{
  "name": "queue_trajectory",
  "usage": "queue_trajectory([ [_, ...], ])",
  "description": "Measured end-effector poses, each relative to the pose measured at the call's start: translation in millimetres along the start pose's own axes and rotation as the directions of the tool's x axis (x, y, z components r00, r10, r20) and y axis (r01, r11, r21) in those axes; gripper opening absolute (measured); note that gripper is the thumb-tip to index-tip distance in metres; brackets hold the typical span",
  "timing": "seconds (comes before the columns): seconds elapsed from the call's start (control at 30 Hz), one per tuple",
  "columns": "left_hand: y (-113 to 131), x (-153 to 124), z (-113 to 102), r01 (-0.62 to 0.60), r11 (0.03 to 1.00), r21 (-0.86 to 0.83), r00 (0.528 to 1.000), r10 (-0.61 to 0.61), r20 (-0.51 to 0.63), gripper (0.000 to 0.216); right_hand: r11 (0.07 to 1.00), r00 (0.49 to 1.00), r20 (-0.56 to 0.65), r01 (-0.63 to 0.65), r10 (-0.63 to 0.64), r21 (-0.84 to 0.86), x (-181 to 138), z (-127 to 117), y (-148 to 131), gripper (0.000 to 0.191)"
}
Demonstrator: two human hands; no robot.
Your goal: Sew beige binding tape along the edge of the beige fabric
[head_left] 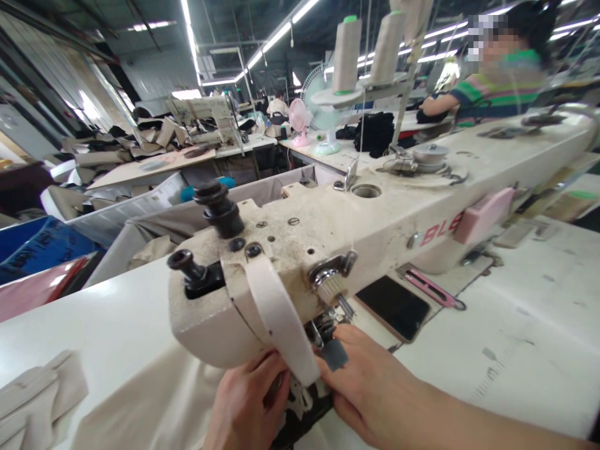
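Note:
A cream, grimy sewing machine (328,231) fills the middle of the view, its head end toward me. My left hand (246,403) reaches up under the machine head, fingers curled near the needle area, which the head hides. My right hand (370,387) comes in from the lower right, its fingertips at the thread guides and a small grey tab (334,354) below the head. Beige fabric (140,412) lies on the white table (529,337) under both hands. Whether either hand pinches the fabric or thread is hidden.
A black phone (394,306) and a pink cutter (434,290) lie on the table behind the head. Two thread cones (347,53) stand on a rack above. Folded beige pieces (32,394) lie at lower left. A person in a striped shirt (501,87) sits at the far right.

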State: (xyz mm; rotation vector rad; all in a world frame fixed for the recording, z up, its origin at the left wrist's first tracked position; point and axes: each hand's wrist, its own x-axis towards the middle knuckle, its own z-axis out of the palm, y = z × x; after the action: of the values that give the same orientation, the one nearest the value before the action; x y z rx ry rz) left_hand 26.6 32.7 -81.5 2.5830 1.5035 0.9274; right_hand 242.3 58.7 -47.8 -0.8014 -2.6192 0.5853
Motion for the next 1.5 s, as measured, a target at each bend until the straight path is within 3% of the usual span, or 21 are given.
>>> queue_trajectory([
  [0.27,-1,0,3,0.021,1.0,0.011,0.998,-0.02,-0.053,0.017,0.987,0.998,-0.018,0.055,-0.058,-0.154,5,-3,2,0.018],
  [0.4,-4,-4,6,0.045,0.996,0.079,0.999,-0.045,-0.003,0.019,0.986,0.998,-0.031,0.058,-0.063,-0.154,5,2,4,0.02],
  [0.6,-8,-8,11,0.229,0.97,0.076,0.97,-0.234,0.071,0.019,0.987,0.999,-0.034,0.025,-0.03,-0.16,4,5,3,0.021],
  [0.83,-10,-2,12,0.211,0.972,0.099,0.977,-0.212,-0.003,0.02,0.989,1.0,0.008,0.009,-0.008,-0.145,4,2,2,0.023],
  [1.17,-28,-13,28,0.176,0.956,0.233,0.98,-0.148,-0.136,0.02,0.993,0.999,-0.04,-0.002,-0.002,-0.114,3,1,3,0.027],
  [1.33,-31,-9,25,0.098,0.968,0.233,0.991,-0.072,-0.116,0.018,0.994,1.0,0.003,0.004,-0.004,-0.113,3,2,5,0.025],
  [1.5,-28,-6,18,0.148,0.951,0.272,0.985,-0.118,-0.126,0.014,0.993,1.0,-0.021,0.003,-0.005,-0.114,3,4,5,0.029],
])
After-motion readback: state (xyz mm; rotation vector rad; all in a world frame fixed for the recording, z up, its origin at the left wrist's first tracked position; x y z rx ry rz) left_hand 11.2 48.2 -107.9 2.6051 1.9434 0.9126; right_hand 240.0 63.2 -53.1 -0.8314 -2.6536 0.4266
